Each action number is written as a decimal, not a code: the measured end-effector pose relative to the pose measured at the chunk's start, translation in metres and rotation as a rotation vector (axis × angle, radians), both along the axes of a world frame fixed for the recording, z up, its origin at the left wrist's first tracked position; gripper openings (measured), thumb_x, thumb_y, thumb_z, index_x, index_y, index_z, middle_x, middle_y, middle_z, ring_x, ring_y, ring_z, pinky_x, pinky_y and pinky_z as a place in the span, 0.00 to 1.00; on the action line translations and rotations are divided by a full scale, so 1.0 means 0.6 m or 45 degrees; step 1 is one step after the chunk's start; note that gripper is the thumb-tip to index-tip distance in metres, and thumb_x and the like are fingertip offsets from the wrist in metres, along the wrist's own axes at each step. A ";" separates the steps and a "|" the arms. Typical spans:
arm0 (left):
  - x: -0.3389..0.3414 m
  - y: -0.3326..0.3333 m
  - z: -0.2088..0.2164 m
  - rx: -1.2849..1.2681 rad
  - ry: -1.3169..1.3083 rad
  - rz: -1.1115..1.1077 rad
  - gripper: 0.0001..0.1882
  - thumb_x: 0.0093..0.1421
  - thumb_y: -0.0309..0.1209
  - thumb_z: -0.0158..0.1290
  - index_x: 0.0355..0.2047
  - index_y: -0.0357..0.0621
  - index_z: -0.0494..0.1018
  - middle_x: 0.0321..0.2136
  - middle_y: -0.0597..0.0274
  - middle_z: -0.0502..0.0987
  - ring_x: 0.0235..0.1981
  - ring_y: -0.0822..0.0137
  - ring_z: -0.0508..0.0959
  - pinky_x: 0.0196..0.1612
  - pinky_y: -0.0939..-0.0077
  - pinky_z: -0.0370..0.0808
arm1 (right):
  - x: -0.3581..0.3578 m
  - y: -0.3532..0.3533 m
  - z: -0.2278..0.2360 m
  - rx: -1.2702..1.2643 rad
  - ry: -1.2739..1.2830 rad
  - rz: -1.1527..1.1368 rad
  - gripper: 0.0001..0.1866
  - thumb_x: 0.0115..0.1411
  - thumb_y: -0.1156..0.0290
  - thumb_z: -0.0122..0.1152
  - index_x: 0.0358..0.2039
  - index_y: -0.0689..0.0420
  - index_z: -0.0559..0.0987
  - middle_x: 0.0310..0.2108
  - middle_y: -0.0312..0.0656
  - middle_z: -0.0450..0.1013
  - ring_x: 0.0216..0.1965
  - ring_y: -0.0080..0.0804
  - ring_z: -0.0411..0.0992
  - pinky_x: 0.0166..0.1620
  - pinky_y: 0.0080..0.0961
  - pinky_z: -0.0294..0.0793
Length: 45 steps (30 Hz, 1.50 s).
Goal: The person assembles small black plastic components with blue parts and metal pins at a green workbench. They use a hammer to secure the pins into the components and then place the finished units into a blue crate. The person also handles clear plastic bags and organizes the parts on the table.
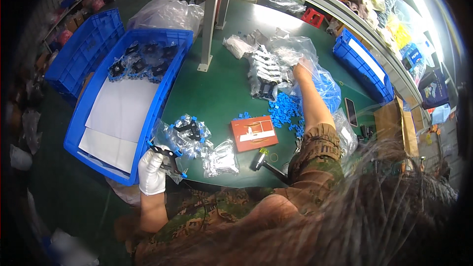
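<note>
My left hand (152, 171), in a white glove, is closed on a black plastic bracket (169, 159) with blue clips at its corners. Beside it on the table lie similar brackets in clear bags (191, 130). At the far side my bare right hand (302, 70) reaches to a clear plastic bag (294, 49). Its fingers look drawn together, but what they hold is too small to make out. Left of that hand sits a stack of bagged black parts (266, 76). Below it spreads a pile of small blue clips (286, 112), partly behind my right forearm.
A blue crate (71, 140) at the left holds bagged brackets and white sheets. A red box (253, 133), a silver bag (220, 159) and a hammer-like tool (262, 159) lie nearby. A metal post (209, 32) stands on the table; a phone (350, 112) and blue bin (362, 66) are right.
</note>
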<state>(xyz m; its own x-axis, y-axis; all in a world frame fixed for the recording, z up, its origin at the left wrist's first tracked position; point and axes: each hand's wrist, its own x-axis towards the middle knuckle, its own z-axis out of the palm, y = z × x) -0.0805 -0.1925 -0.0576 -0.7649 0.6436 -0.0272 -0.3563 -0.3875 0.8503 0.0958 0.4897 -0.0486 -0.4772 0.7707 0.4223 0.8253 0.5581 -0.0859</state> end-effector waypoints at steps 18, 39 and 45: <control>0.097 0.024 0.060 0.049 0.256 -0.494 0.13 0.66 0.30 0.62 0.45 0.33 0.78 0.39 0.60 0.83 0.40 0.70 0.81 0.48 0.75 0.77 | 0.077 -0.746 0.137 -2.104 0.613 1.240 0.23 0.73 0.60 0.60 0.62 0.61 0.76 0.53 0.42 0.78 0.51 0.28 0.78 0.55 0.28 0.77; 0.040 -0.075 0.008 -0.056 0.189 0.309 0.04 0.69 0.26 0.58 0.37 0.39 0.78 0.31 0.65 0.82 0.34 0.76 0.80 0.44 0.80 0.76 | -0.174 -0.723 0.091 -0.753 0.079 1.189 0.26 0.67 0.65 0.63 0.65 0.52 0.71 0.33 0.48 0.81 0.36 0.41 0.81 0.43 0.38 0.78; 0.044 -0.036 0.074 -0.049 0.274 0.205 0.10 0.72 0.31 0.55 0.38 0.35 0.78 0.35 0.62 0.82 0.36 0.73 0.81 0.45 0.77 0.77 | -0.159 -0.711 0.071 -0.652 -0.033 1.063 0.27 0.64 0.60 0.65 0.63 0.49 0.73 0.34 0.51 0.82 0.40 0.53 0.81 0.45 0.47 0.79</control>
